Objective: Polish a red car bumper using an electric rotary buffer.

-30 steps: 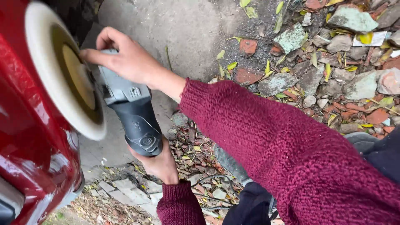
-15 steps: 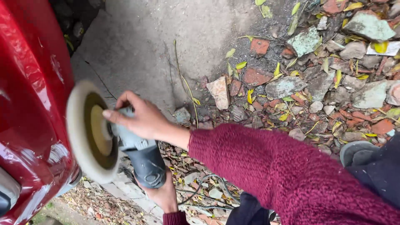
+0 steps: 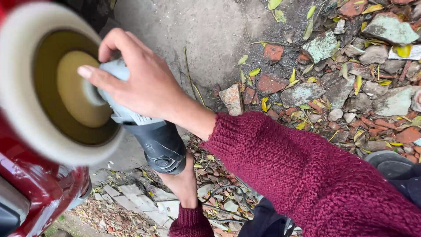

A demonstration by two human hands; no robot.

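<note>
Polisher (image 3: 144,136): grey-black body; round white pad (image 3: 57,83) against red car (image 3: 30,188).

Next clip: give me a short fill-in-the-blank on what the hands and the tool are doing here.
1. The polisher carries a round ____ pad with a yellow backing.
2. The pad sits against the ____ car body.
3. The right hand rests on the tool's grey ____, next to the pad.
4. The left hand grips the tool's dark rear body; its sleeve is knitted and ____ in colour.

Missing words: white; red; head; maroon
</note>
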